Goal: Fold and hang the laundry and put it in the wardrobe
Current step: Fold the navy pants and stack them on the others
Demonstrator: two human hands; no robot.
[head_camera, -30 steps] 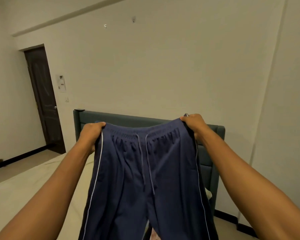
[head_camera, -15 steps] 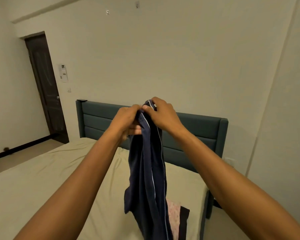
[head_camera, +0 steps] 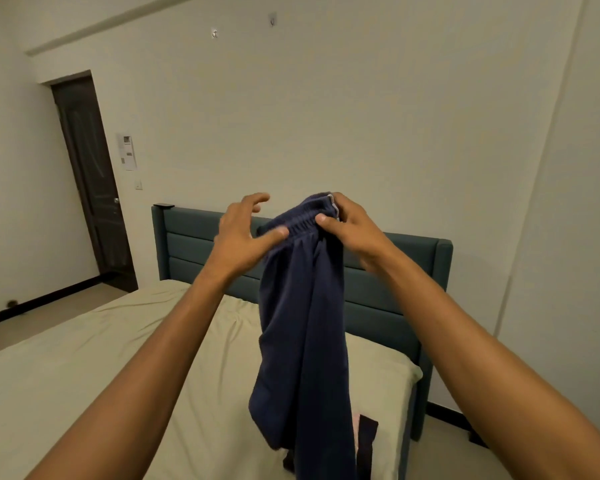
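Navy track pants, folded in half lengthwise, hang in the air over the bed with their elastic waistband on top. My right hand pinches the doubled waistband at its right end and carries the weight. To the left of the waistband is my left hand, fingers spread and loosely bent; only its thumb touches the cloth. The pants' lower ends run out of the bottom of the view.
A bed with a pale sheet lies below and a teal padded headboard stands behind it. Dark and pink garments lie on the bed near its right edge. A dark door is at the left.
I brought the two ends of the stretched waistband together, folding the pants in half. My left hand has since let go and opened, while the right hand keeps its hold.
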